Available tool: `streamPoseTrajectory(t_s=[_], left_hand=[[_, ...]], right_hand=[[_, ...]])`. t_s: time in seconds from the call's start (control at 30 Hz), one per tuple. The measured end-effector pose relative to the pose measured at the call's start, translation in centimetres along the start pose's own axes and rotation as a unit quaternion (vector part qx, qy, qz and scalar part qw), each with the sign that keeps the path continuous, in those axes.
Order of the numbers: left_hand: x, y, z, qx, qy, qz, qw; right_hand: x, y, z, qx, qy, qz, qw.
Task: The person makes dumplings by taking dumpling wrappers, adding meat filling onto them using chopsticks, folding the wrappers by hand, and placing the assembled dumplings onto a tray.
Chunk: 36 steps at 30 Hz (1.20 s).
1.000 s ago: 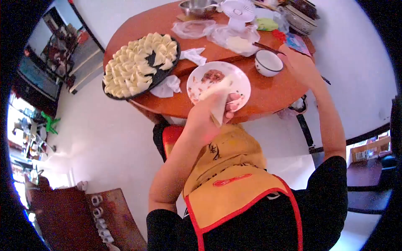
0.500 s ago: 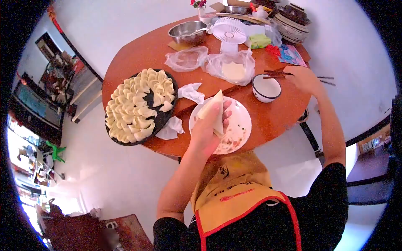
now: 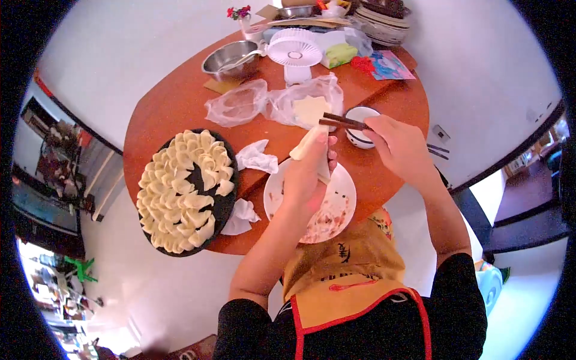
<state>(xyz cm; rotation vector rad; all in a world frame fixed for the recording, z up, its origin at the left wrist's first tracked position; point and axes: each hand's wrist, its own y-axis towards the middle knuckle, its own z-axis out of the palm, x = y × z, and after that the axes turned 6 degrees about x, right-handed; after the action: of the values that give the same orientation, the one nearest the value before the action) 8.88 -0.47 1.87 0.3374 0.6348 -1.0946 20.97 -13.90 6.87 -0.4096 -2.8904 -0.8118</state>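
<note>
My left hand (image 3: 306, 174) is closed around a pale dough wrapper (image 3: 305, 144), partly hidden by my fingers, above a white plate (image 3: 343, 187) smeared with bits of filling. In my right hand (image 3: 399, 147) is a pair of dark chopsticks (image 3: 345, 122), their tips close to the wrapper's upper end. Behind the chopsticks stands a white bowl (image 3: 360, 140) with a dark rim. More pale wrappers (image 3: 307, 110) lie on a clear plastic bag (image 3: 279, 111). To the left, a round black tray (image 3: 226, 207) bears many folded dumplings (image 3: 171, 192).
Crumpled tissues (image 3: 258, 157) lie between tray and plate. Farther back on the brown table (image 3: 165, 111) are a steel bowl (image 3: 228, 59), a white fan (image 3: 294, 51), a green packet (image 3: 340, 54) and a colourful sheet (image 3: 391, 65). Stacked trays (image 3: 381, 27) stand at the back right.
My right hand has moved left with the chopsticks, from beyond the bowl to the wrapper. My left hand still holds the wrapper over the plate. The camera view has shifted.
</note>
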Motion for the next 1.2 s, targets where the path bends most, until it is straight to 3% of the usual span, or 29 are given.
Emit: streamPoseTrajectory(t_s=[0.1,0.17,0.2,0.27,0.33,0.4,0.47,0.6,0.67,0.73,0.8,0.87,0.93,0.97,1.1,1.13,1.2], left_hand=[[0.3,0.2,-0.4,0.034,-0.005,0.007,0.999],[0.3,0.2,0.1,0.037,-0.039,0.015,0.998],[0.2,0.2,0.6,0.041,-0.069,0.025,0.996],[0.0,0.1,1.6,0.055,-0.084,0.045,0.994],[-0.1,0.1,2.4,0.068,-0.099,0.070,0.990],[-0.2,-0.1,2.6,0.048,-0.062,0.096,0.992],[-0.2,-0.7,2.2,0.026,-0.054,0.126,0.990],[-0.2,-0.7,0.1,-0.091,0.178,0.180,0.963],[-0.1,-0.4,-2.0,-0.031,0.426,0.271,0.863],[-1.2,-1.4,-1.4,-0.050,0.454,0.249,0.854],[-2.5,-2.4,-1.5,0.005,0.588,0.223,0.777],[-2.7,-2.9,-2.6,0.038,0.582,0.224,0.781],[-2.9,-3.7,-3.1,0.102,0.561,0.251,0.782],[-3.0,-4.1,-3.2,0.107,0.550,0.188,0.807],[-2.7,-6.0,-2.5,0.058,0.593,0.178,0.783],[-2.8,-6.4,-2.3,0.022,0.580,0.161,0.799],[-2.8,-6.8,-2.8,0.005,0.624,0.186,0.759]], right_hand=[[-0.3,0.1,0.0,-0.006,-0.023,0.065,0.998],[-0.2,-0.3,0.1,-0.021,0.102,0.138,0.985],[0.4,-0.4,0.4,-0.019,0.101,0.137,0.985],[2.6,-0.5,1.3,0.019,0.267,0.160,0.950],[4.2,-0.2,1.9,0.082,0.304,0.183,0.931],[4.5,-0.2,3.1,0.055,0.318,0.144,0.935],[5.0,0.1,2.9,0.022,0.270,0.164,0.949],[4.1,0.0,3.3,-0.072,0.146,-0.022,0.986],[4.1,0.4,3.7,-0.087,0.111,-0.060,0.988],[4.4,0.7,3.8,-0.092,0.163,-0.080,0.979],[4.4,0.9,3.7,-0.055,0.205,-0.062,0.975],[4.0,1.1,3.7,0.027,0.118,-0.115,0.986],[4.1,0.9,3.4,0.063,0.118,-0.100,0.986],[4.1,0.6,3.6,0.084,0.137,-0.086,0.983],[5.3,0.3,3.6,0.160,0.141,-0.018,0.977],[5.7,0.6,3.7,0.164,0.152,-0.032,0.974],[6.4,1.2,3.7,0.234,0.180,-0.005,0.955]])
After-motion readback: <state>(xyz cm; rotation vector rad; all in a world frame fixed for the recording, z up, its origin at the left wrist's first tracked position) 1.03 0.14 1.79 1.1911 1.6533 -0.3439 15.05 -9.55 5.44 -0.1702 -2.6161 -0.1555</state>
